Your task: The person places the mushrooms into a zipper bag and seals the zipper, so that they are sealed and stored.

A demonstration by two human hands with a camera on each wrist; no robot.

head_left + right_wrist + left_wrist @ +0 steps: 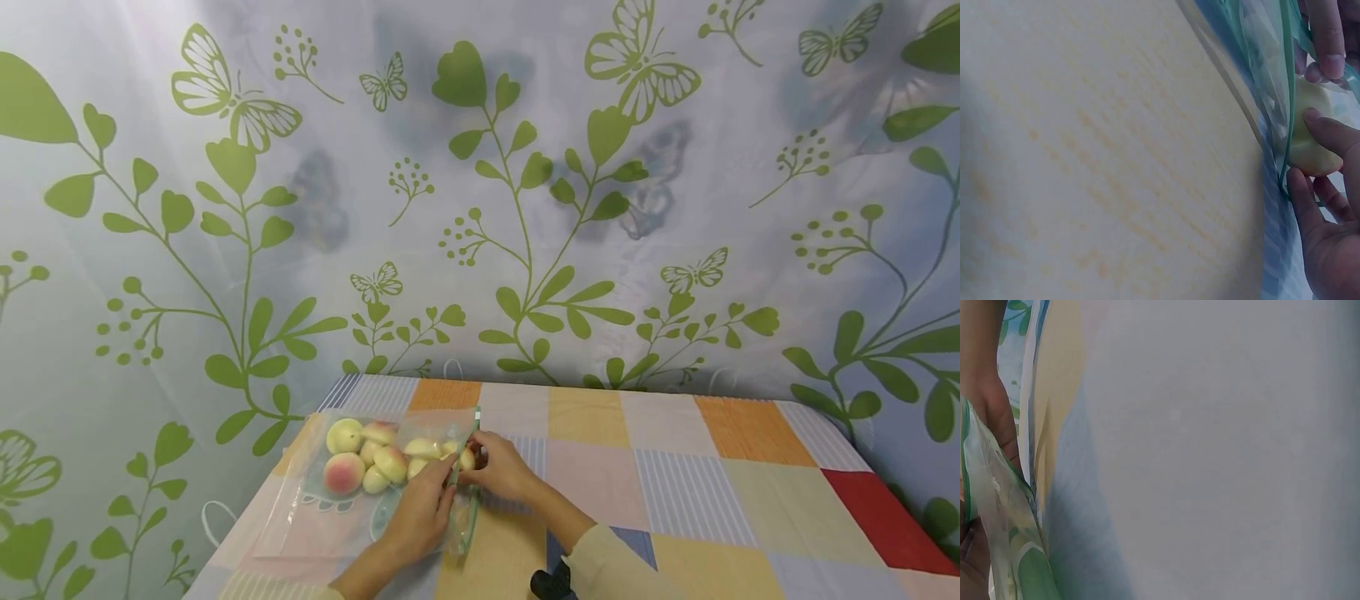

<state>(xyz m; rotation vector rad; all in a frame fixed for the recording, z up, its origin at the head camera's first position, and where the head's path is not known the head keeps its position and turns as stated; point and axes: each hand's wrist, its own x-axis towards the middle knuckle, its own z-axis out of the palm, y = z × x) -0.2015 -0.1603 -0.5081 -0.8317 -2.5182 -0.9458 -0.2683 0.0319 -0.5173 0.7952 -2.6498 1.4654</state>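
A clear zip bag (300, 525) with a green-edged mouth lies on the left part of the table, its opening facing right. Inside it are several yellow, red-blushed peaches (345, 473). My left hand (422, 510) grips the bag near its mouth; in the left wrist view only part of that hand (974, 559) shows. At the opening, my right hand (501, 467) holds a pale yellow peach (1310, 134), thumb on one side and fingers beneath, as the right wrist view shows. The green zip edge (1289, 81) runs beside this peach.
A patchwork tablecloth (592, 467) covers the table and stretches away to the right. Behind the table hangs a pale curtain (420, 233) printed with green leaves and butterflies. A black strap (553, 581) sits at my right sleeve.
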